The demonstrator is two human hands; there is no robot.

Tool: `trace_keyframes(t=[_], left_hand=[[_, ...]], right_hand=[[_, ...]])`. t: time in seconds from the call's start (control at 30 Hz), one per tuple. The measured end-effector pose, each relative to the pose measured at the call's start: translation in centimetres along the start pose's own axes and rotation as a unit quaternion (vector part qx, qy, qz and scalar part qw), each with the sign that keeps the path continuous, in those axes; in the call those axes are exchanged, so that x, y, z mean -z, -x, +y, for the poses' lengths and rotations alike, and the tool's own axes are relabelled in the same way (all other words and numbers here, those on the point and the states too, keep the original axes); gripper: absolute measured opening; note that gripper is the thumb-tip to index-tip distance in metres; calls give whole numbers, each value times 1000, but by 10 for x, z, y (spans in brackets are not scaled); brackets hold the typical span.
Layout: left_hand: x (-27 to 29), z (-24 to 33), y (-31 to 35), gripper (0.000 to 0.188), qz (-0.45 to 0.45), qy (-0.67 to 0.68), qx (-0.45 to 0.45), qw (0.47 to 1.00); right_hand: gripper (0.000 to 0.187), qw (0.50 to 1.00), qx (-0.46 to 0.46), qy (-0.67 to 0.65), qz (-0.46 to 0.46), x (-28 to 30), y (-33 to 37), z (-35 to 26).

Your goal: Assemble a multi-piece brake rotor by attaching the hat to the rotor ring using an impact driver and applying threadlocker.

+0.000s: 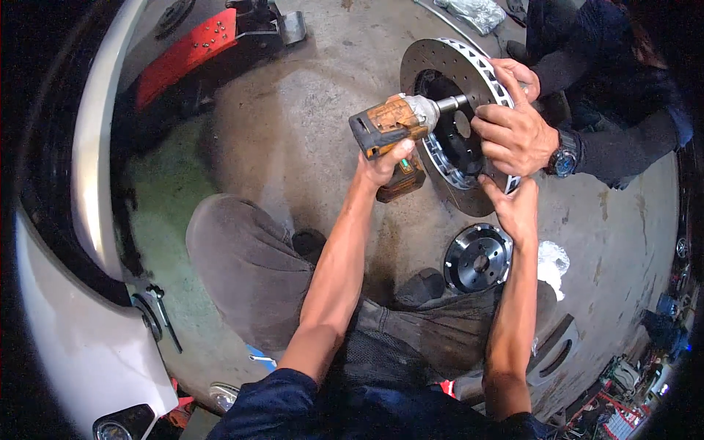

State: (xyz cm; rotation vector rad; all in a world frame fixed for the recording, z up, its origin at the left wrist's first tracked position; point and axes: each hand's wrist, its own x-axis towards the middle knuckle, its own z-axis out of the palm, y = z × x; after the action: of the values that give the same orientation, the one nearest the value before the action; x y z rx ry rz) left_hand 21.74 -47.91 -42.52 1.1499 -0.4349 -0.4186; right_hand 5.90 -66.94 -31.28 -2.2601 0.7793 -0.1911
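My left hand (381, 166) is wrapped round the grip of an orange and black cordless impact wrench (394, 121). Its socket (452, 103) points at the inner part of a drilled brake disc (477, 77), which stands upright on edge; whether it touches a bolt I cannot tell. My right hand (515, 205) grips the lower right rim of this disc, thumb on its near face. A co-worker's two hands (517, 136) hold the same disc from the right, above my right hand. Below it on the floor lies a black round disc hub (478, 258) with holes.
At the left is a car's silver body panel (95, 323). A ratchet (165, 319) lies on the floor beside it. A red metal piece (187, 59) stands at the upper left. Clear plastic wrapping (554, 264) lies right of the hub. Several tools and parts crowd the lower right.
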Motion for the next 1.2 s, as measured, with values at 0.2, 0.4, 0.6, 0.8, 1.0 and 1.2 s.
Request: trace_keyframes(t=[0.2,0.4,0.6,0.8,1.0,1.2], left_hand=[[-8,5,1,50,9,61,13,998],[-7,2,5,51,29,31,-9,999],[-13,5,10,55,35,32,9,999],[-10,9,9,55,37,45,18,998],[-19,8,12,52,55,35,53,996],[2,4,34,70,77,164,26,983]], right_hand=[[29,999,16,-18,27,1,1,1],[31,1000,2,-3,12,5,3,-13],[32,998,40,-31,35,4,3,-2],[33,999,34,2,38,4,5,-4],[37,1000,-2,-15,24,7,7,-10],[64,983,-101,156,9,15,31,-29]])
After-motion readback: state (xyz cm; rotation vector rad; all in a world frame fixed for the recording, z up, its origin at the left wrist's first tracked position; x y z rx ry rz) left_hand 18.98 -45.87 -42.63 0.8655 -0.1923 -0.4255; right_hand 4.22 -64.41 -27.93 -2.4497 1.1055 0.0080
